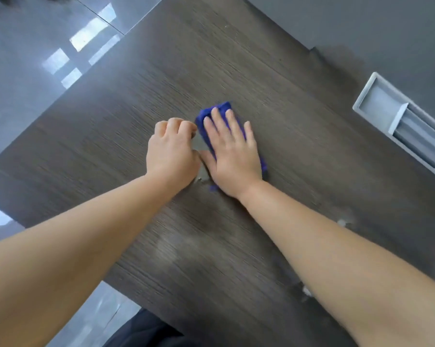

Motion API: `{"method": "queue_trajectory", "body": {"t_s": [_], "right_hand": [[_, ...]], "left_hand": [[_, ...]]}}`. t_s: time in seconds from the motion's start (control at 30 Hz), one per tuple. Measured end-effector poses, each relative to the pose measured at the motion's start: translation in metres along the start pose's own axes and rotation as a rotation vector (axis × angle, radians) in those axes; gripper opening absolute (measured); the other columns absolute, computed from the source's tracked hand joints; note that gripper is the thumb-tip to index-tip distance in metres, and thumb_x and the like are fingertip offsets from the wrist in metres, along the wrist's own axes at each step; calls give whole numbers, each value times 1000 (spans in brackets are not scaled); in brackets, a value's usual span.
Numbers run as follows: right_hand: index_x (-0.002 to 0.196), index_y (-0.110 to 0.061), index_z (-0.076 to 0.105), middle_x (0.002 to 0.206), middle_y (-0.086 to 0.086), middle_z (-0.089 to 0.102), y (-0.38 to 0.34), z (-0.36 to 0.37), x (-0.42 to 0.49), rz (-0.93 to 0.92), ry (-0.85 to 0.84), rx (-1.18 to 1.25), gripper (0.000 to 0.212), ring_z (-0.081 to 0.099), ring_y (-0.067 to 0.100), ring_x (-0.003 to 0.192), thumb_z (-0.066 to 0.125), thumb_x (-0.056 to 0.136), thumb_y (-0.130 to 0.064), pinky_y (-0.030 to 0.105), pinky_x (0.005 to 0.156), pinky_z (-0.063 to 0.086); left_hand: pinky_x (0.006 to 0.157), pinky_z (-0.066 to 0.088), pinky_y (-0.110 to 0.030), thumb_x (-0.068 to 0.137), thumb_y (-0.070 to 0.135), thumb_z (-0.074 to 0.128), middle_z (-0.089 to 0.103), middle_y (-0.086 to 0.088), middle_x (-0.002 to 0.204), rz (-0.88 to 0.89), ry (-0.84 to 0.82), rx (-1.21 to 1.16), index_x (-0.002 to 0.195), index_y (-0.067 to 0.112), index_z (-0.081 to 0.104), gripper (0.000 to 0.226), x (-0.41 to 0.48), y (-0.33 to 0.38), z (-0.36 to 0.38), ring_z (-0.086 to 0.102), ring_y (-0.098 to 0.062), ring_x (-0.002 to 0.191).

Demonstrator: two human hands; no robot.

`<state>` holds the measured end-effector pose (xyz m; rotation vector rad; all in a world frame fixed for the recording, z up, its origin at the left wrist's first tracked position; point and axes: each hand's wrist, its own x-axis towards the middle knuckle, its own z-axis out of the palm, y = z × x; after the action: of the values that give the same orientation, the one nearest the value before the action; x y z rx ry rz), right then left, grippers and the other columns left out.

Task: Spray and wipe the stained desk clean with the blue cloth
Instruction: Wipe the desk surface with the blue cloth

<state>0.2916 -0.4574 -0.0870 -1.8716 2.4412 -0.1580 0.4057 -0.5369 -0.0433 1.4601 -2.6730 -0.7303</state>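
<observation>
Desk point(236, 58) retains pale residue point(341, 222) at near right, liable to be missed: flat right hand point(232, 156) presses blue cloth point(221, 107) farther off; left hand point(172, 151) rests fisted.

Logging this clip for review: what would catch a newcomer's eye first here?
The blue cloth at the middle of the dark wood-grain desk, pressed flat under the right hand, with the left hand curled in a fist beside it. Next, a pale smear on the desk nearer the person, between the forearms, and a grey recessed tray at the frame's right edge.
</observation>
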Motion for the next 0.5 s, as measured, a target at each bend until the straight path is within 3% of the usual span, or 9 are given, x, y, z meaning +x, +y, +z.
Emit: {"method": "queue_trajectory", "body": {"t_s": [0.07, 0.13, 0.2, 0.3, 0.37, 0.43, 0.5], "right_hand": [[142, -17, 42, 150, 4, 37, 6, -5, -35, -265, -74, -1, 60, 32, 27, 139, 39, 91, -48, 50, 112, 21], [141, -19, 44, 149, 2, 39, 39, -10, -45, -397, -100, -35, 59, 34, 25, 138, 39, 90, -49, 49, 112, 21], [143, -19, 40, 151, 2, 35, 68, -15, -37, -243, -71, -78, 61, 30, 26, 140, 33, 91, -49, 53, 111, 24], [149, -18, 26, 158, 1, 18, 59, -11, -15, 296, -11, -51, 63, 15, 26, 145, 27, 95, -50, 53, 114, 15], [149, -16, 27, 157, 5, 21, 13, -1, -19, 383, 31, -57, 64, 18, 28, 144, 29, 95, -50, 52, 112, 16], [144, -15, 39, 152, 7, 32, -26, 3, -49, 108, 42, 0, 63, 29, 29, 140, 30, 92, -49, 53, 110, 24], [142, -18, 43, 151, 3, 36, -26, 1, -93, -266, -66, 3, 60, 31, 26, 140, 34, 91, -50, 51, 112, 24]], "left_hand": [[94, 30, -33, 85, 11, 51, 46, -8, 131, -5, 16, -32, 119, 10, 53, 35, -9, -4, 2, 34, -28, 123], [96, 30, -34, 84, 10, 52, 46, -8, 131, 15, 3, -43, 119, 9, 53, 36, -20, -4, 2, 34, -29, 124], [99, 27, -31, 84, 12, 52, 42, -6, 135, 54, -40, 0, 124, 12, 51, 40, -29, -3, 1, 30, -27, 127], [100, 28, -31, 85, 17, 52, 39, -4, 138, 56, -55, 70, 130, 16, 49, 45, -39, -2, 3, 27, -27, 129], [99, 29, -34, 85, 19, 53, 40, -5, 138, 19, -52, 103, 132, 16, 48, 47, -47, -4, 4, 28, -28, 129], [99, 29, -35, 84, 20, 53, 39, -5, 139, -22, -54, 112, 132, 16, 47, 48, -58, -5, 5, 29, -28, 128], [100, 28, -35, 85, 20, 53, 38, -6, 140, -31, -55, 113, 133, 15, 45, 49, -68, -6, 5, 29, -28, 129]]}}
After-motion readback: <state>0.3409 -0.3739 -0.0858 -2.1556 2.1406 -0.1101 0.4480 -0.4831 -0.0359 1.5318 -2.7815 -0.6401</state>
